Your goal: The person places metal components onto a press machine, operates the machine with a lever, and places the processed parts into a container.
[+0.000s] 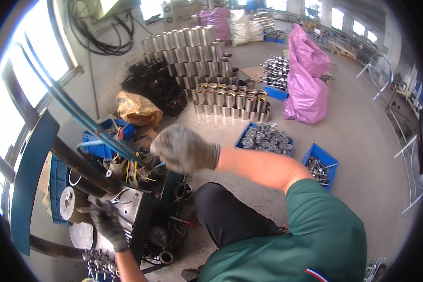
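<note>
My left hand (109,224), in a grey work glove, is at the lower left over the machine. Its fingers are stretched and apart, with the tips by a round metal cylinder (72,205). Whether they touch it cannot be told. Beside this hand is the machine's metal block (129,203), with dark bars running up to the left. My right hand (181,149), also gloved, is raised in front of me near the blue tubes (109,136). Motion smears it, and its fingers cannot be made out. Metal shafts (98,263) stand upright below my left wrist.
Blue bins of round metal parts (265,138) and metal fittings (318,170) stand on the floor to the right. Stacked metal cylinders (188,51) rise ahead, beside a purple sack (308,80). A blue bin (105,141) and a brown sack (137,109) sit behind the machine.
</note>
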